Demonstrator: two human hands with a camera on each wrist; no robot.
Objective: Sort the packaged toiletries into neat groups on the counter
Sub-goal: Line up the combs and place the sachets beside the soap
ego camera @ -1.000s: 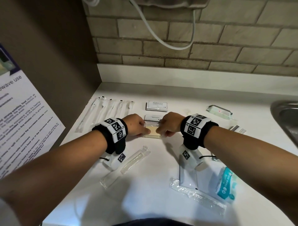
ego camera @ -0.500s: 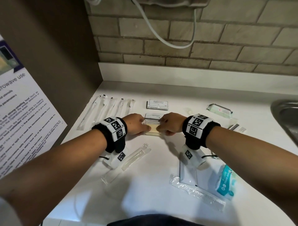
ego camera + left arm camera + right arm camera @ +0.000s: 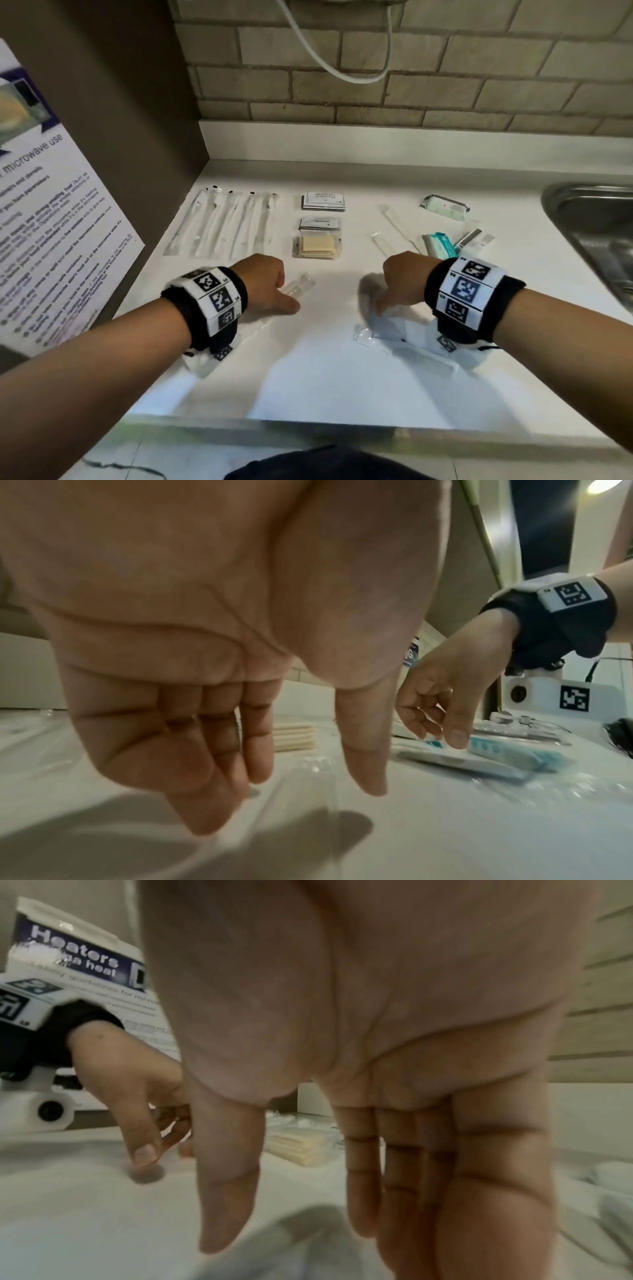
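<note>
Left hand [image 3: 265,286] fingers relaxed, over clear packet [image 3: 298,285]; right hand [image 3: 404,281] slack, empty, above white sachet [image 3: 383,320] on surface [image 3: 325,370].

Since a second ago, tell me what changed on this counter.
Both hands let go of the clear pack of beige sheets and drew back toward the person: left hand open over a clear packet, right hand open over a white one. The pack and toothbrush row stayed put.
</note>
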